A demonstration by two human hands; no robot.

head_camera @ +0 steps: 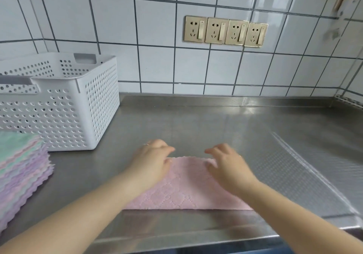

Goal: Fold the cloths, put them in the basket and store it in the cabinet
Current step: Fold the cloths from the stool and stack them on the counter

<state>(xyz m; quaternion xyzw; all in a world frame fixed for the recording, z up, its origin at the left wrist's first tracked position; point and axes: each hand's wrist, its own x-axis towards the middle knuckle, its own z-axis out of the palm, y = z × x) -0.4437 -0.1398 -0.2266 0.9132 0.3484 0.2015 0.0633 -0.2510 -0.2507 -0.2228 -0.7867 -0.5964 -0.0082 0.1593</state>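
Observation:
A pink quilted cloth (186, 187) lies flat on the steel counter in front of me. My left hand (152, 162) rests on its far left corner and my right hand (227, 165) on its far right corner, fingers curled at the far edge. Whether the fingers pinch the cloth or only press on it is blurred. A white perforated basket (64, 104) stands at the back left, its inside hidden from here. A stack of several pastel cloths (21, 171) sits at the left edge, in front of the basket.
The steel counter (216, 128) runs back to a white tiled wall with a row of gold sockets (225, 31). A textured strip of the counter (306, 175) lies to the right. The counter's front edge (196, 240) is just below my forearms.

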